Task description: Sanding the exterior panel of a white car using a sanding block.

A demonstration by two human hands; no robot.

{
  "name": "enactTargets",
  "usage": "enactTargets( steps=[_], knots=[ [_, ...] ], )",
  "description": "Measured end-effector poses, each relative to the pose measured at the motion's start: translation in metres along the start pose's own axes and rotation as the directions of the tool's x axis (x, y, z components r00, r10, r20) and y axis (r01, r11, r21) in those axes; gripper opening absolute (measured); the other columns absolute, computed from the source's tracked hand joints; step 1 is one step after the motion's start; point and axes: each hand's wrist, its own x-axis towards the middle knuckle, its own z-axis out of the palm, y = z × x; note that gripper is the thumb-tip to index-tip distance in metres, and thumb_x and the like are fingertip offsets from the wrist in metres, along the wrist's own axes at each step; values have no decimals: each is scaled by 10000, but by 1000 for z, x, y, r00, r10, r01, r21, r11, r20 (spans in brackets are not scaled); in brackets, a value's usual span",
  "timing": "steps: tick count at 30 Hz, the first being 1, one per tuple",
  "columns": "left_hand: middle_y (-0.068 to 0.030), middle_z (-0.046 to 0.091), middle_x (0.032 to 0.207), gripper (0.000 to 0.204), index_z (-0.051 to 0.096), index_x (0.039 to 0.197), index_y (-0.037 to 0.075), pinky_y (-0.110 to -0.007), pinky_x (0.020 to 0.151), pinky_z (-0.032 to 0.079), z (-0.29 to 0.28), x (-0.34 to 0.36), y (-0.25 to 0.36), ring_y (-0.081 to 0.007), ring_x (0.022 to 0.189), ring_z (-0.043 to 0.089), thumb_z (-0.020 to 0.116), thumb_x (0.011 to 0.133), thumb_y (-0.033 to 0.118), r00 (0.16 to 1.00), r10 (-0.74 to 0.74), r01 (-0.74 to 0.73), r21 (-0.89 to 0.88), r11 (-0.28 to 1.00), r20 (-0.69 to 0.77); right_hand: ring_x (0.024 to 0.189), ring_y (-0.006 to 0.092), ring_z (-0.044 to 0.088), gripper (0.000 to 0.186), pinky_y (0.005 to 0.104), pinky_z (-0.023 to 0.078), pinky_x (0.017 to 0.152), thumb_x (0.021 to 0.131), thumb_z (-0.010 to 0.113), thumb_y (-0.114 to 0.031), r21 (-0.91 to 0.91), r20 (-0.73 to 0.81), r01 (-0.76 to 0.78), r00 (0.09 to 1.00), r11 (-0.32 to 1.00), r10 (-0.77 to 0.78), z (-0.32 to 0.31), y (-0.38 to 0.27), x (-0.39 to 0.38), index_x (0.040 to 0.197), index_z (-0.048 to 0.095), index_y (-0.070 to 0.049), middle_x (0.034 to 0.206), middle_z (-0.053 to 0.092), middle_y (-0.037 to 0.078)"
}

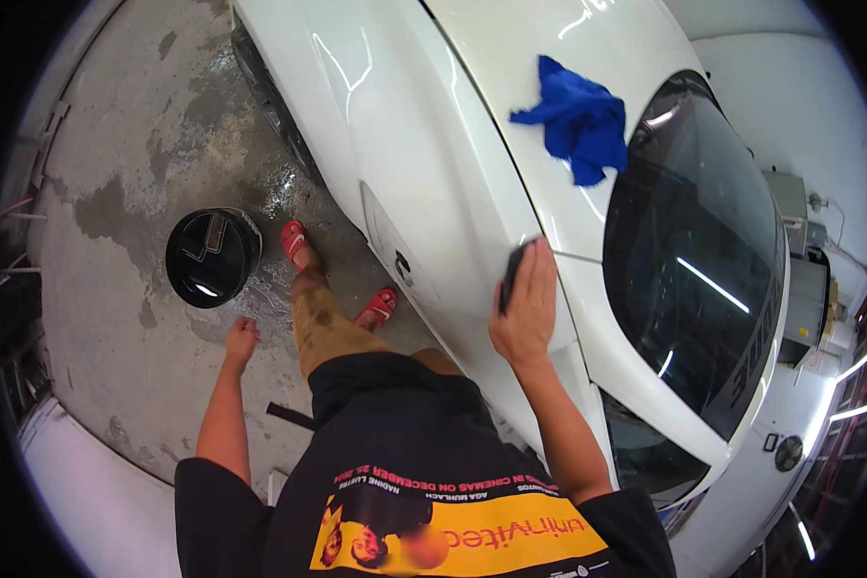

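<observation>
My right hand (525, 313) lies along the upper edge of a white car's fender (453, 207). Its fingers press a dark, block-like pad (512, 277) against the paint, close to the seam with the hood. Most of the pad is hidden under the palm, so I cannot tell its exact kind. To the left, away from the car, my left hand (243, 337) hangs with its fingers loosely curled and nothing visible in them. Below that hand, a black bucket (174, 252) with dark water stands on the floor. A crumpled blue cloth (580, 120) rests on the hood, near the windshield.
The car's windshield (689, 250) and side window (645, 448) lie right of my right arm. Wet patches mark the concrete floor (111, 289). My feet in red sandals (380, 306) stand between bucket and car. A fan (788, 453) and boxes line the right wall.
</observation>
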Motion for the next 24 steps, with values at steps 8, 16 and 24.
enactTargets(
  steps=[8, 16, 24],
  knots=[
    [-123, 674, 777, 298, 644, 1060, -21, -341, 613, 533, 57, -42, -41, -197, 632, 647, 552, 953, 241, 993, -83, 75, 105, 992, 80, 1414, 516, 284, 820, 547, 222, 1190, 692, 583, 20, -36, 73, 37, 997, 999, -34, -21, 39, -87, 1438, 281, 179, 1524, 286, 350],
    [-117, 677, 802, 298, 632, 1077, -24, -327, 612, 539, 41, -67, -49, -197, 659, 651, 554, 954, 236, 983, -183, 184, -123, 975, 15, 1439, 494, 256, 781, 545, 199, 1207, 744, 570, 5, -134, 25, 100, 995, 986, -98, 22, -26, 84, 1443, 270, 178, 1540, 267, 335],
    [-59, 668, 845, 269, 614, 1127, 92, -306, 568, 473, -9, -73, -54, -155, 640, 629, 546, 962, 294, 941, -327, 287, -305, 908, -89, 1464, 441, 248, 718, 501, 156, 1225, 840, 502, -78, -353, -45, 171, 979, 920, -199, 88, -107, 294, 1462, 252, 178, 1561, 257, 314]
  ],
)
